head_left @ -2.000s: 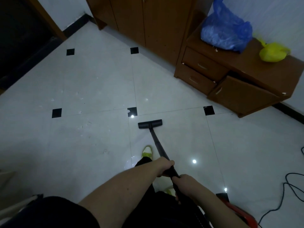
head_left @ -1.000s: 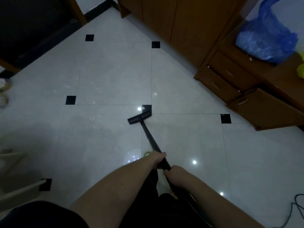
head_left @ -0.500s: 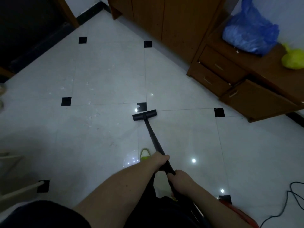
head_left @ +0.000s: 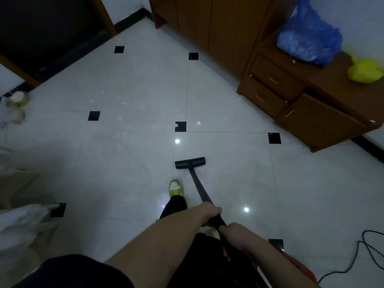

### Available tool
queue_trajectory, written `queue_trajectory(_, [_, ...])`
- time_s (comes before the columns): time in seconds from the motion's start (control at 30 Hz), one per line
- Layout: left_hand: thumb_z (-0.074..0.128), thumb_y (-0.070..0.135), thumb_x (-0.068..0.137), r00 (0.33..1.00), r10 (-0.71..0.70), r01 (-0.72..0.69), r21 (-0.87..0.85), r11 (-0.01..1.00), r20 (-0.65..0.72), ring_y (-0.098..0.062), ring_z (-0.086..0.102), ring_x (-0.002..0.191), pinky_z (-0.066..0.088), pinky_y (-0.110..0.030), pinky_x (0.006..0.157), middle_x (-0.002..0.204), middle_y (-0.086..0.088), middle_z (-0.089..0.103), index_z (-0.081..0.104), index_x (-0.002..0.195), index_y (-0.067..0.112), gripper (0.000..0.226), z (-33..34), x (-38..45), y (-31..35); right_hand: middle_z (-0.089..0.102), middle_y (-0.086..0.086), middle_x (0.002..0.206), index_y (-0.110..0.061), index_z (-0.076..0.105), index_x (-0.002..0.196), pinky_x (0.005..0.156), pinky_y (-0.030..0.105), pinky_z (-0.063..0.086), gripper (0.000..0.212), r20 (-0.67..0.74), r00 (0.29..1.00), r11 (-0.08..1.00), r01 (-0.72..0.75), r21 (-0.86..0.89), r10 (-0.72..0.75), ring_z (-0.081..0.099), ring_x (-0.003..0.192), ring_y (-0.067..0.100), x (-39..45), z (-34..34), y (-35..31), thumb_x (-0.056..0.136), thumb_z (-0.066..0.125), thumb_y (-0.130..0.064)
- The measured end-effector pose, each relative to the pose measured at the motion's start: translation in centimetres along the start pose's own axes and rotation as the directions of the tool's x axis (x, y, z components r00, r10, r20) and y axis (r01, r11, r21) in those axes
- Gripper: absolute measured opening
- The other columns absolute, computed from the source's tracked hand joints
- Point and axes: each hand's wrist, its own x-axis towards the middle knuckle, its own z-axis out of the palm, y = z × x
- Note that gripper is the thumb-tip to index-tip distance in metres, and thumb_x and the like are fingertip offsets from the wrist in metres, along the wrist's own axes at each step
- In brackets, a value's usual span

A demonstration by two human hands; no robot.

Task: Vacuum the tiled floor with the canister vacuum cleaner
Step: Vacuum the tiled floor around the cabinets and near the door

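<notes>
I have the tiled floor (head_left: 228, 100) part covered: pale debris flecks (head_left: 122, 135) lie left of the black floor nozzle (head_left: 190, 162), which rests flat just ahead of my shoe (head_left: 176, 188), so a stroke kept straight would likely miss them. My left hand (head_left: 211, 213) and right hand (head_left: 235, 233) both grip the black wand (head_left: 200, 189). The power cord (head_left: 365, 252) loops beside the red canister (head_left: 291, 260); stepping back could snag it.

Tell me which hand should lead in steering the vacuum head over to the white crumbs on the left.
Probably the left hand. It grips the wand further down, nearer the floor head, on the side of the crumbs. The right hand holds the upper end and can serve as pivot.
</notes>
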Motion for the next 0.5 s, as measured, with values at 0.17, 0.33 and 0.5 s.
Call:
queue_trajectory(0.17, [0.055,0.023,0.085,1.000,0.015,-0.016,-0.064,0.998,-0.019,-0.028,0.068,0.092,0.058,-0.038,0.082,0.109,-0.017,0.064,0.050,0.107,-0.001,0.033,0.1,-0.5,-2.4,0.065,0.014,0.056,0.008,0.058,0.091,0.049,0.022,0.049,0.036,-0.005,1.000,0.998,0.023,-0.064,-0.023,0.060,0.043,0.025,-1.0,1.5,0.8,0.095,0.038,-0.021])
queue_trajectory(0.33, [0.055,0.018,0.082,0.998,0.016,-0.027,-0.193,0.981,-0.061,-0.031,0.067,0.096,0.058,-0.039,0.080,0.109,-0.019,0.064,0.052,0.101,0.000,0.026,-2.4,-0.4,-4.6,0.066,0.010,0.056,0.002,0.061,0.083,0.054,0.023,0.050,0.035,0.036,0.999,0.972,0.044,-0.231,-0.037,0.062,0.049,0.023,-0.5,3.4,-1.2,0.093,0.038,-0.021])
queue_trajectory(0.5, [0.057,0.019,0.084,0.996,-0.024,-0.004,-0.308,0.951,-0.088,-0.030,0.068,0.091,0.059,-0.039,0.073,0.102,-0.017,0.065,0.055,0.108,-0.003,0.033,-6.7,0.9,-7.9,0.065,0.009,0.054,0.004,0.062,0.087,0.055,0.025,0.051,0.038,0.076,0.997,0.959,0.030,-0.281,-0.009,0.061,0.048,0.024,1.4,6.9,-3.8,0.095,0.038,-0.024])
